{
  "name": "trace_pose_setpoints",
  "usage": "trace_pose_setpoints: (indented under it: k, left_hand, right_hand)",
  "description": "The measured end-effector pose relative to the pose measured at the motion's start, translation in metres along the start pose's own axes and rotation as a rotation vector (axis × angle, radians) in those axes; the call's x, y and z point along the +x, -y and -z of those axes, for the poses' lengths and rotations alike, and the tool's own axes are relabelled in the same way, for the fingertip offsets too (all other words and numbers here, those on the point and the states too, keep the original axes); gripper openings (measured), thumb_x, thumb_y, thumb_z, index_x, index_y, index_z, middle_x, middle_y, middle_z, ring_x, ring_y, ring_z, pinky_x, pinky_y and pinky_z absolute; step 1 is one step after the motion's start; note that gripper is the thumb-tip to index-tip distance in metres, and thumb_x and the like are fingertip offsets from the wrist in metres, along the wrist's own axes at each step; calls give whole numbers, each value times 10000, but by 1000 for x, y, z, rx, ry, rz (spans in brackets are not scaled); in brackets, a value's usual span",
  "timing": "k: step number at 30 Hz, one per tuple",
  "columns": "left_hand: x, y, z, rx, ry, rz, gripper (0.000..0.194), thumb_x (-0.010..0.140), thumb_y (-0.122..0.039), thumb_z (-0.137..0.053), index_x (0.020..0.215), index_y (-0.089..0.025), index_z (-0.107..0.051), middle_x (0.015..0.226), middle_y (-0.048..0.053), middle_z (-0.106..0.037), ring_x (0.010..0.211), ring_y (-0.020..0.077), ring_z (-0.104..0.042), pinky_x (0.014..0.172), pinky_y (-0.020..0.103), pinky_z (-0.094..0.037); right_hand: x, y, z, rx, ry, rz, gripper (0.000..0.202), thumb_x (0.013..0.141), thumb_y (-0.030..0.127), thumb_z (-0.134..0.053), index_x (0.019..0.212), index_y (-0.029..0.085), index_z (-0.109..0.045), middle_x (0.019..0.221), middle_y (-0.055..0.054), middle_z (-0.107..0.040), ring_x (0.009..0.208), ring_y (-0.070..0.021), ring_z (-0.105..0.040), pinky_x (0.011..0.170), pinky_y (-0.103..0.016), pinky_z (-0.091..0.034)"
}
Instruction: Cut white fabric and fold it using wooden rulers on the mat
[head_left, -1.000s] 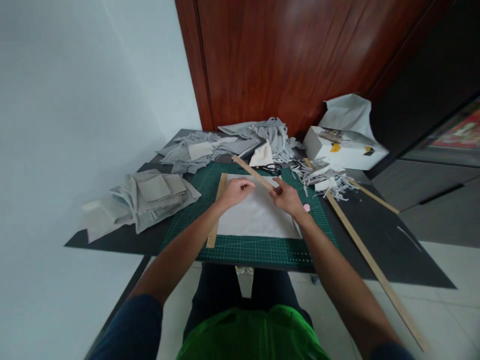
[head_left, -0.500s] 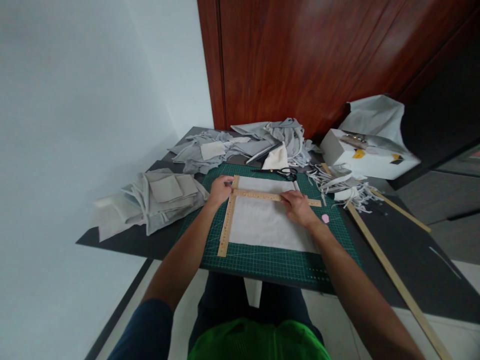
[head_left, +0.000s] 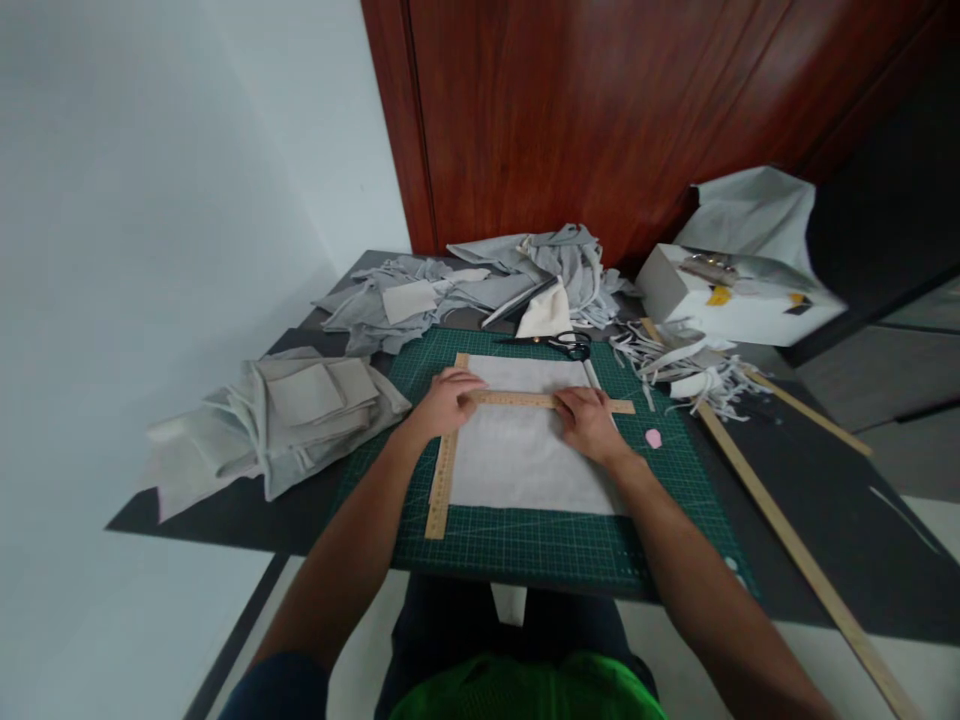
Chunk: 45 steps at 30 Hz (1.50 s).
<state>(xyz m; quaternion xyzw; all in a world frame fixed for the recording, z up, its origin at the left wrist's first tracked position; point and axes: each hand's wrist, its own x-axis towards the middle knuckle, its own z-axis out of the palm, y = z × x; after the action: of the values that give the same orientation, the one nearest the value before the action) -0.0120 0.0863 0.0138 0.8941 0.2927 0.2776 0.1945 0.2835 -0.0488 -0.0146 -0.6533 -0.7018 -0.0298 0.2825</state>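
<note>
**Crosswise ruler held over white cloth**

The crosswise ruler's long axis runs left to right across the cloth's far half. The left hand grips its left end, over a second ruler that points away from the person along the cloth's left edge. The right hand, fingers curled, grips it short of its right end. Beneath lies a green cutting mat.

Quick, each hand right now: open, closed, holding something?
Left hand: at the left end of the crosswise ruler; closed or not, can't be told.
Right hand: over the same ruler; pinching or just pressing, can't be told.
</note>
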Motion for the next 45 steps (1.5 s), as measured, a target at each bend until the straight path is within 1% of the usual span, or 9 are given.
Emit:
trace_pose_setpoints:
  k: [3,7,12,18,21,24,31,38,45]
  left_hand:
    - [2,-11,-4,68,70,11,342,875,-189,-730,1204,-249,-799,1257,74,-792,1299,286,-626,1151,502,-470]
    - [5,-21,-8,159,149,36,347,913,-177,-698,1238,-262,-783,1280,73,-782,1295,295,-626,1134,505,-451]
    - [11,-30,-10,250,182,55,329,951,-202,-683,1269,-234,-762,1316,93,-767,1282,307,-639,1123,500,-450]
    - [30,-37,-22,246,254,-6,411,976,-196,-657,1384,-221,-697,1384,110,-729,1325,292,-622,1167,476,-442]
    - [37,-34,-29,221,278,-53,393,999,-172,-598,1377,-221,-697,1341,109,-739,1292,277,-634,1151,466,-459]
    - [41,-26,-32,198,246,-77,381,1007,-173,-567,1358,-228,-704,1304,112,-738,1253,280,-634,1121,472,-475]
    - [57,-8,-22,240,163,-36,407,991,-175,-535,1360,-231,-698,1334,114,-727,1256,297,-608,1102,486,-447]
    - [75,2,-19,291,165,33,410,971,-184,-540,1343,-234,-707,1305,112,-735,1241,302,-605,1064,471,-434]
    - [78,2,-31,271,150,80,414,960,-177,-538,1325,-243,-722,1299,111,-735,1245,316,-607,1073,490,-448]
  right_hand:
    - [0,3,3,-8,25,-12,288,1016,229,-518,1157,202,-768,1227,-140,-771,1136,-310,-657,1122,-538,-376]
    - [1,-2,9,-3,47,-30,326,972,228,-578,1254,193,-738,1293,-150,-755,1211,-331,-658,1146,-570,-391]
    - [21,-35,18,-25,103,-14,434,921,160,-584,1336,180,-710,1375,-161,-733,1281,-334,-666,1127,-535,-482]
    - [46,-70,24,26,192,101,530,835,26,-560,1303,198,-741,1379,-107,-751,1271,-280,-714,1139,-435,-542]
    - [45,-85,26,69,197,108,524,848,23,-561,1297,215,-751,1390,-84,-750,1270,-257,-723,1129,-404,-562]
    - [40,-102,31,99,173,90,474,883,42,-553,1263,223,-771,1366,-80,-763,1257,-244,-732,1129,-405,-568]
    - [31,-132,38,146,110,105,427,894,70,-532,1197,211,-797,1248,-95,-803,1177,-253,-759,1099,-420,-592]
    - [30,-139,41,68,46,55,406,885,82,-524,1172,163,-799,1191,-151,-808,1143,-297,-756,1081,-443,-586]
    - [28,-137,47,25,72,-10,464,858,124,-552,1270,167,-762,1244,-138,-798,1192,-311,-733,1122,-452,-547]
